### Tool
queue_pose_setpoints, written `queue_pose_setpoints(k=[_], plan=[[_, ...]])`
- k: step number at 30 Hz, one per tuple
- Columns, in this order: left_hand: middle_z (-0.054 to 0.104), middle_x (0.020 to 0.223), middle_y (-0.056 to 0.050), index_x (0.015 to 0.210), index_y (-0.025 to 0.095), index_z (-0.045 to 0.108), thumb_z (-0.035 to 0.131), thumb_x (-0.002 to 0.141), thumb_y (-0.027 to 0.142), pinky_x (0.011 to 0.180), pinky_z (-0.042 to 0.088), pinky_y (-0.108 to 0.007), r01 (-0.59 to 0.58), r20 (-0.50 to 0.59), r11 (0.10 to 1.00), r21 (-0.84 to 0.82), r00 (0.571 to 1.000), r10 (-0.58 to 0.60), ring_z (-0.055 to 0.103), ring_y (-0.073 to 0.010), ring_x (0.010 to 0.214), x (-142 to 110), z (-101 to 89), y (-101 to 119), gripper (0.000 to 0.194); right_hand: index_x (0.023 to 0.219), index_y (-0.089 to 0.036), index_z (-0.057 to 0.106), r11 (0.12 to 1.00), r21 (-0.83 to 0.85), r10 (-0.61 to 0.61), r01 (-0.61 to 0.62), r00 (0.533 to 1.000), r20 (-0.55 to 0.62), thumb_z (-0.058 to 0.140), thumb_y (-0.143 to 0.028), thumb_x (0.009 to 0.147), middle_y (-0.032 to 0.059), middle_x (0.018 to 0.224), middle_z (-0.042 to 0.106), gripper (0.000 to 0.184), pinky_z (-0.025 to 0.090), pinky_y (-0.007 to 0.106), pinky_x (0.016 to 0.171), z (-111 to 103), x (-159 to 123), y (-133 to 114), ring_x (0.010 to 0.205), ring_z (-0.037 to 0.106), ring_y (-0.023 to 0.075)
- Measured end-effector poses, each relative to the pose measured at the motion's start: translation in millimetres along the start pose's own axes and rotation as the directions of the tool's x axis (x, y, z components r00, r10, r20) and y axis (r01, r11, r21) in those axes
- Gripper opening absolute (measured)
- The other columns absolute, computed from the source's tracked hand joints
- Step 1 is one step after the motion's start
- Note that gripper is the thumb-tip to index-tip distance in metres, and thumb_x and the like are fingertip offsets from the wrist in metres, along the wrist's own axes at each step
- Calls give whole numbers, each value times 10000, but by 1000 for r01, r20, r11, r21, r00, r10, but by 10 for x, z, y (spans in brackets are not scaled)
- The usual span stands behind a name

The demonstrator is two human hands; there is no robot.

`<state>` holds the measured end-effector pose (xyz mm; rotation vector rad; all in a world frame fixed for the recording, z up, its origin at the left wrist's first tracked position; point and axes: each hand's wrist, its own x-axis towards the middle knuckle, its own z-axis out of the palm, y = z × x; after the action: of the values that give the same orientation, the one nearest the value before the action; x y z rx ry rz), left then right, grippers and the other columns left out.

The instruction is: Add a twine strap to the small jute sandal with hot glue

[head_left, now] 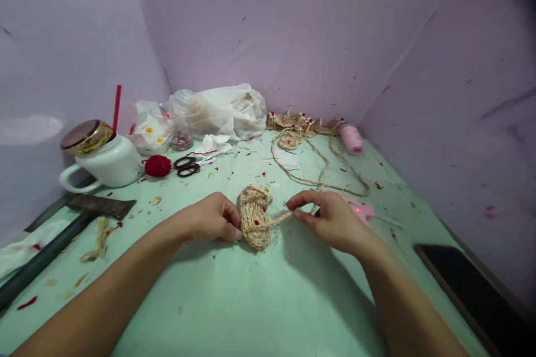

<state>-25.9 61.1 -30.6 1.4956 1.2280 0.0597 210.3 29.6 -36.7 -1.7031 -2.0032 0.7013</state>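
Note:
A flat oval coil of braided straw cord [254,222], with small red spots on it, lies on the pale green table. My left hand [211,217] is closed in a pinch at the coil's left edge, where the cord crosses its lower part. A short taut length of cord [280,220] runs right from the coil to my right hand [335,217], whose thumb and forefinger are pinched on it. Beyond that hand the loose cord [324,170] loops toward the back. Part of a pink object [360,210] shows behind my right hand.
At the left are a hammer [100,205], a white mug [109,164] with a lidded jar [87,137], red yarn [158,165] and scissors [187,167]. Behind are a plastic bag [221,111], pinned straw pieces [288,136] and a pink thread spool [352,139]. A phone [464,290] lies right.

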Motion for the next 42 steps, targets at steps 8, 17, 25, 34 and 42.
queue_pose_setpoints(k=[8,17,25,34,42], plan=[[500,505,38,606,132,596,582,501,171,484,332,-215,-73,-37,996,42,997,75,428,-94,491,38,40,-57,113,889,-237,611,915,-214,-362,343,930,-59,663,-161,673,18,861,662,234,376,298,655,263,-59,-270,855,535,217],[496,526,42,605,152,539,536,538,155,447,305,-198,-170,-214,957,237,951,222,429,-97,505,-13,122,0,67,785,-189,602,799,-217,-594,561,792,-142,520,-130,796,33,762,650,102,339,299,673,441,-23,-211,739,560,166],[495,534,49,655,151,579,552,617,161,476,327,-183,-322,-332,928,189,868,369,418,-81,508,-50,160,31,48,821,-195,658,823,-199,-568,532,772,-286,548,-173,790,35,731,651,116,367,286,644,391,-22,-173,670,568,152],[516,557,28,629,138,590,498,655,187,493,318,-205,-303,-261,922,239,895,362,439,-101,543,-46,198,45,107,736,-191,606,952,-9,-305,307,941,-146,513,-201,770,10,685,625,99,351,239,560,416,-88,-265,626,538,144],[482,459,24,565,152,530,475,661,279,432,295,-219,-134,-159,984,115,976,152,397,-93,423,-1,200,-4,168,661,-203,586,988,143,-68,64,997,22,491,-234,759,-18,602,592,140,344,222,505,470,-40,-270,566,509,134]])
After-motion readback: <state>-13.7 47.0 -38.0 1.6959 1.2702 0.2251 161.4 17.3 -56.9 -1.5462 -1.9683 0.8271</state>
